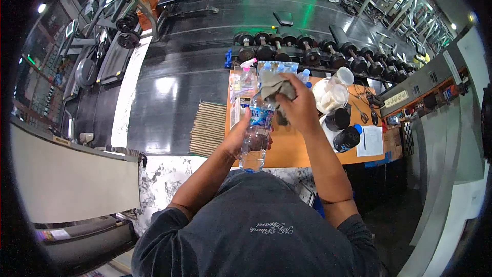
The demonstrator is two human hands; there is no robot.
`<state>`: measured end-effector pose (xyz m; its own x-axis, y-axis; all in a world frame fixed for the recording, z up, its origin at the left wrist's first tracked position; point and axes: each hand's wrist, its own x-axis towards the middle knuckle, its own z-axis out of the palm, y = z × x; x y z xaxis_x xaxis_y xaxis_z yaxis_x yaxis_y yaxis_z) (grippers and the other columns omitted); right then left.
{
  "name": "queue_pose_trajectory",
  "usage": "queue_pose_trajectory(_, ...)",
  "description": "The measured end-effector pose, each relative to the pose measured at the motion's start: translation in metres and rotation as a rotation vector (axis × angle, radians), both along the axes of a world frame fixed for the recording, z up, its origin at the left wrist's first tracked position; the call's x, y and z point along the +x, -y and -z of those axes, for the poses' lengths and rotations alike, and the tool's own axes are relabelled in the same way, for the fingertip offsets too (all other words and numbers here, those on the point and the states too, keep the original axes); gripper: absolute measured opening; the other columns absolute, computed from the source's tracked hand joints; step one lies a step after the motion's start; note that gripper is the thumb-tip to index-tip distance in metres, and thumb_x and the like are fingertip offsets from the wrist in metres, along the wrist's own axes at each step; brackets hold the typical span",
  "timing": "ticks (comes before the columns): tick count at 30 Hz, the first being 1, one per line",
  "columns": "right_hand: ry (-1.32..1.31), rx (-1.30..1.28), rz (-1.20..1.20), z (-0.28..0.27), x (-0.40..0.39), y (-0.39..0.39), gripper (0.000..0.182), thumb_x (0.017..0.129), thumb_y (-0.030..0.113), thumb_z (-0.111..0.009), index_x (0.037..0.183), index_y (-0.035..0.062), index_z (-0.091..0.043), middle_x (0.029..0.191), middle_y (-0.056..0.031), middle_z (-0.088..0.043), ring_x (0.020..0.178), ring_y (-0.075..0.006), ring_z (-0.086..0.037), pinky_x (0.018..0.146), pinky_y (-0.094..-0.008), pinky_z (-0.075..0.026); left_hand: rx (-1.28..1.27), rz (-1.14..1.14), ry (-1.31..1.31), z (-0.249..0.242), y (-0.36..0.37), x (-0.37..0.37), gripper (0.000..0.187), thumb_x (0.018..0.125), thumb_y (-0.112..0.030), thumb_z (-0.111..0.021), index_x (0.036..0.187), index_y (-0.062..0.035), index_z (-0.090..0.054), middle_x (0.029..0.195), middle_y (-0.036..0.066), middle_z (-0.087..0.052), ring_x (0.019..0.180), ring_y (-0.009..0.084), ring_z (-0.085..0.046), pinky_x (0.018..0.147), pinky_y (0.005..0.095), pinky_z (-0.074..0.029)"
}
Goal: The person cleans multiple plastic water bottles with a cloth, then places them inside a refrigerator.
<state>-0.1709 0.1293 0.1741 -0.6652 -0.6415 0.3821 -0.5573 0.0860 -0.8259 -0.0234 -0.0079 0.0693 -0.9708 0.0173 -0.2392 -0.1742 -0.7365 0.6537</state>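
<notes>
My left hand (238,136) is wrapped round the middle of a clear plastic water bottle (253,151) with a blue label. The bottle is tilted, its base toward me and its neck pointing away. In my right hand (302,105) is a crumpled grey cloth (277,87), held at the bottle's top end, so the neck and cap are hidden. Behind the cloth, several more bottles with light blue caps (304,74) stand on the orange-brown table (292,149). A spray bottle with a pink and white head (248,64) is at the table's far left.
On the table's right are white plastic containers (330,95), two dark jars or bottles (346,139), scissors (363,117) and a paper sheet with a pen (372,141). A dumbbell rack (307,51) runs behind the table. A striped mat (207,129) lies on the floor at left.
</notes>
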Motion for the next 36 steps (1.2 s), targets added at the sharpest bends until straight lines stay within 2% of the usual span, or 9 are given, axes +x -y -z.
queue_pose_trajectory(7, -0.367, 0.061, -0.271, -0.016, 0.065, 0.001, 0.058, 0.07, -0.009, -0.077, 0.124, 0.0114, -0.07, 0.123, -0.0123, -0.06, 0.112, -0.034, -0.066, 0.093, -0.0389, -0.055, 0.101, -0.201, 0.094, 0.006, 0.011, -0.007, 0.084, 0.1, -0.079, -0.034, 0.128, -0.0047, -0.061, 0.099, 0.015, -0.073, 0.08, 0.0255, -0.075, 0.07, 0.0399, -0.062)
queue_pose_trajectory(14, -0.321, 0.041, -0.014, -0.012, 0.027, 0.011, 0.053, 0.073, -0.003, -0.082, 0.122, 0.0111, -0.071, 0.118, -0.0119, -0.06, 0.106, -0.0334, -0.067, 0.088, -0.0404, -0.055, -0.035, -0.085, -0.027, -0.006, 0.011, 0.001, 0.087, 0.099, -0.08, -0.034, 0.12, -0.0012, -0.065, 0.09, 0.015, -0.073, 0.078, 0.0268, -0.075, 0.073, 0.0385, -0.062)
queue_pose_trajectory(18, -0.411, 0.078, -0.249, -0.006, 0.072, 0.0, 0.058, 0.07, 0.001, -0.086, 0.125, 0.0135, -0.071, 0.116, -0.0117, -0.061, 0.108, -0.0335, -0.065, 0.09, -0.0425, -0.055, 0.395, -0.167, 0.05, -0.015, 0.016, -0.007, 0.085, 0.1, -0.078, -0.038, 0.125, -0.0007, -0.062, 0.104, 0.015, -0.073, 0.082, 0.0253, -0.076, 0.077, 0.0359, -0.062)
queue_pose_trajectory(19, -0.439, 0.113, -0.29, -0.005, 0.077, -0.003, 0.062, 0.068, 0.0, -0.086, 0.125, 0.0156, -0.071, 0.118, -0.0122, -0.06, 0.11, -0.0342, -0.065, 0.093, -0.0431, -0.055, 0.313, -0.181, 0.028, -0.009, 0.015, -0.008, 0.08, 0.101, -0.075, -0.038, 0.127, -0.0033, -0.063, 0.114, 0.014, -0.072, 0.085, 0.0226, -0.075, 0.073, 0.0342, -0.063)
queue_pose_trajectory(23, -0.296, 0.079, -0.149, -0.005, 0.061, -0.005, 0.064, 0.066, -0.004, -0.084, 0.125, 0.0146, -0.071, 0.118, -0.0118, -0.061, 0.109, -0.0341, -0.065, 0.091, -0.044, -0.054, -0.084, -0.165, -0.039, 0.007, 0.018, 0.002, 0.078, 0.101, -0.076, -0.036, 0.129, -0.0076, -0.063, 0.103, 0.011, -0.074, 0.082, 0.0205, -0.075, 0.062, 0.0336, -0.061)
queue_pose_trajectory(26, -0.285, 0.034, -0.02, -0.012, 0.04, 0.001, 0.062, 0.066, -0.006, -0.081, 0.124, 0.0115, -0.069, 0.115, -0.0123, -0.064, 0.109, -0.0337, -0.065, 0.091, -0.0442, -0.054, -0.115, -0.072, 0.007, -0.002, 0.019, -0.005, 0.082, 0.103, -0.075, -0.03, 0.135, -0.0044, -0.057, 0.12, 0.015, -0.069, 0.087, 0.0201, -0.075, 0.067, 0.0344, -0.063)
queue_pose_trajectory(30, -0.366, 0.046, -0.258, 0.002, 0.068, -0.007, 0.056, 0.072, 0.002, -0.085, 0.124, 0.0116, -0.069, 0.115, -0.0127, -0.063, 0.107, -0.0341, -0.066, 0.092, -0.0417, -0.054, 0.397, -0.185, 0.126, -0.019, 0.014, -0.019, 0.077, 0.099, -0.075, -0.045, 0.129, -0.0066, -0.062, 0.108, 0.014, -0.073, 0.089, 0.0263, -0.075, 0.076, 0.0382, -0.063)
queue_pose_trajectory(33, -0.191, 0.208, -0.453, -0.004, 0.101, -0.021, 0.056, 0.072, 0.005, -0.087, 0.125, 0.011, -0.068, 0.117, -0.0122, -0.062, 0.111, -0.0336, -0.065, 0.094, -0.0434, -0.053, 0.138, -0.21, -0.009, -0.002, 0.032, -0.014, 0.076, 0.098, -0.072, -0.053, 0.134, -0.0055, -0.06, 0.112, 0.017, -0.072, 0.094, 0.0282, -0.074, 0.083, 0.0414, -0.063)
queue_pose_trajectory(36, -0.223, 0.111, -0.298, -0.002, 0.088, -0.018, 0.058, 0.071, 0.004, -0.087, 0.125, 0.0105, -0.068, 0.118, -0.0115, -0.06, 0.111, -0.0344, -0.065, 0.095, -0.0448, -0.052, -0.067, -0.261, -0.033, -0.016, 0.019, -0.005, 0.079, 0.1, -0.074, -0.045, 0.138, -0.0053, -0.058, 0.116, 0.016, -0.071, 0.096, 0.028, -0.074, 0.082, 0.0415, -0.062)
